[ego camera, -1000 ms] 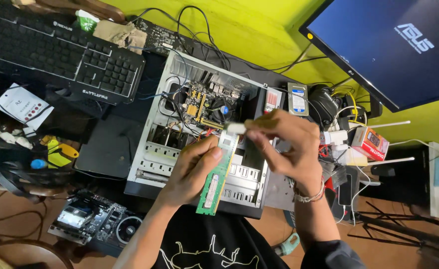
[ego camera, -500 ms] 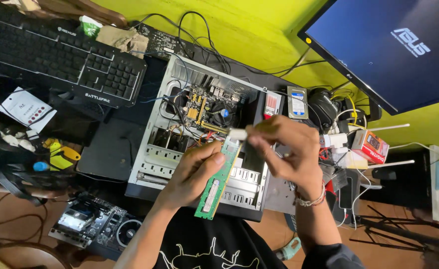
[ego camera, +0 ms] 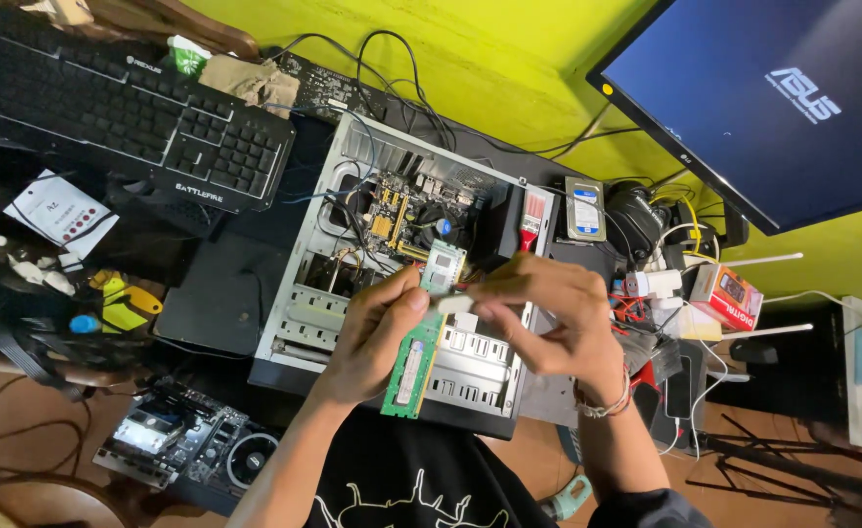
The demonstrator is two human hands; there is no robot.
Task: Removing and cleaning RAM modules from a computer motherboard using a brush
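My left hand (ego camera: 370, 332) grips a long green memory stick (ego camera: 417, 357) upright over an open computer case (ego camera: 313, 318). My right hand (ego camera: 553, 318) pinches a small white block, perhaps an eraser (ego camera: 453, 304), against the stick's edge near its top. Inside the case lies a motherboard (ego camera: 401, 210) with cables. Both hands hover above the case's drive bays, close to my body.
A black keyboard (ego camera: 137, 122) lies at the upper left. A monitor (ego camera: 773, 98) stands at the upper right. A hard drive (ego camera: 584, 208), a small brush with a red handle (ego camera: 531, 217), a red box (ego camera: 730, 296) and tangled cables sit right of the case. Another circuit board (ego camera: 172, 440) lies at the lower left.
The view has shifted slightly. My hands still hold the memory stick and the white block, with the block a little lower along the stick's edge.
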